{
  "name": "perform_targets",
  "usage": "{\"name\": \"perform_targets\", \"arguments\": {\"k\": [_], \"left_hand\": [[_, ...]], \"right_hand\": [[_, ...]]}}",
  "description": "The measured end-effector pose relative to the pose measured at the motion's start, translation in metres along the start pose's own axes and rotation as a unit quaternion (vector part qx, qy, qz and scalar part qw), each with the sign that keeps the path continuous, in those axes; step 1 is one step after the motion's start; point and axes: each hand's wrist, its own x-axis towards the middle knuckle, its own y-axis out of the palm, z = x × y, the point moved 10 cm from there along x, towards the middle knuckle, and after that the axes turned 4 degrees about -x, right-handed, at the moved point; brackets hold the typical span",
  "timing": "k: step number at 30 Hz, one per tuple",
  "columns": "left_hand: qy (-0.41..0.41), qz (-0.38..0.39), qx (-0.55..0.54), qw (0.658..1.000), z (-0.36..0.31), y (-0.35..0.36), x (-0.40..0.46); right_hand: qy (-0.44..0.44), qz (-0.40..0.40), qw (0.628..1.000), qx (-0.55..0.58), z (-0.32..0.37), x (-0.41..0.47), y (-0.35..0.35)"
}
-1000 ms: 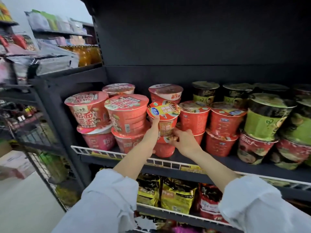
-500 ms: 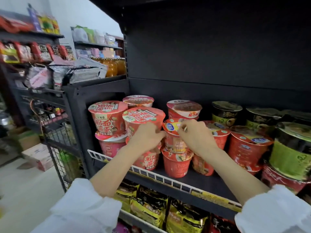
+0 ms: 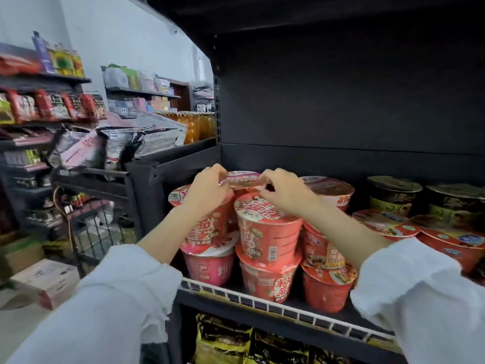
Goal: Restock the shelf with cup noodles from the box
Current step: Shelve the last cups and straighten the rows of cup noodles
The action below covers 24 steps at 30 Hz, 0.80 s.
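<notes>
Now both hands pinch rear cup rim, left hand, right hand, shelf back-left corner; seat squarely, release gently.

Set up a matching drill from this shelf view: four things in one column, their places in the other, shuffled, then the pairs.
Things
1. left hand
2. pink cup
3. dark green-lidded cups
4. yellow-and-black packets

Places
A. shelf below the cup noodles
B. bottom of the front left stack
C. back row, right part of the shelf
D. on the left rim of the rear cup, opposite the right hand

Pairs: 1-D, 2-B, 3-C, 4-A
</notes>
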Motion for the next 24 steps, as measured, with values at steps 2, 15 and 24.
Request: {"name": "perform_targets", "arguments": {"k": [2, 15, 24], "left_hand": [[0.002, 0.053, 0.036, 0.998, 0.013, 0.007, 0.015], [0.041, 0.196, 0.206, 0.958, 0.03, 0.061, 0.05], [-0.012, 0.223, 0.228, 0.948, 0.042, 0.053, 0.048]], "right_hand": [[0.015, 0.023, 1.0, -0.014, 0.005, 0.019, 0.007], [0.123, 0.175, 0.976, -0.037, 0.002, 0.052, 0.062], [0.213, 0.222, 0.942, -0.138, -0.019, 0.06, 0.064]]}}
